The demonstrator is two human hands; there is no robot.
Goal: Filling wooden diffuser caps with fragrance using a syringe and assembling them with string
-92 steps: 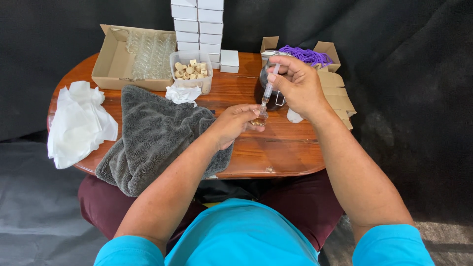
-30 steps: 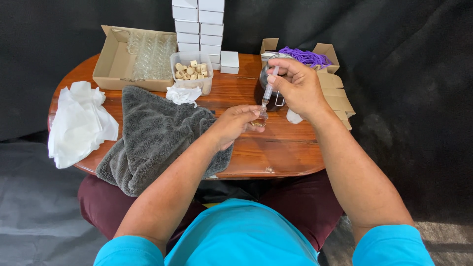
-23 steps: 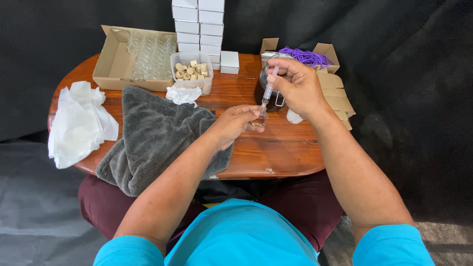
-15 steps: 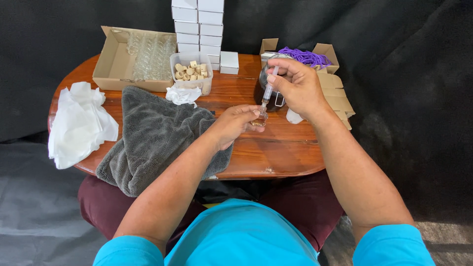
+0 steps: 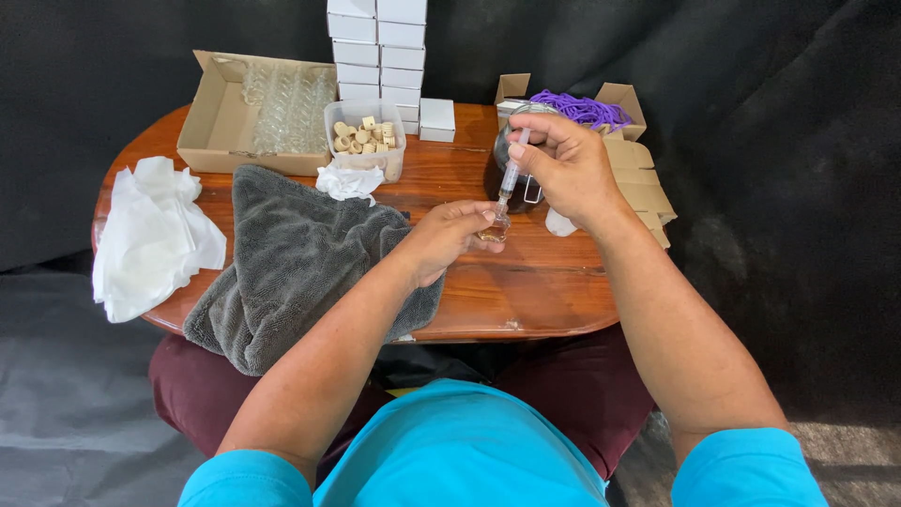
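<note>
A glossy reddish-brown oval wooden table [image 5: 554, 282] carries a charcoal-grey plush towel [image 5: 291, 263] at its front edge and crumpled white tissue sheets [image 5: 150, 239] at its left edge. Along the back edge stand a tan cardboard box [image 5: 211, 117], plain white stacked cartons [image 5: 375, 47] and beige cork stoppers [image 5: 361, 136]. Bright purple cord [image 5: 582, 108] fills the back right corner.
</note>
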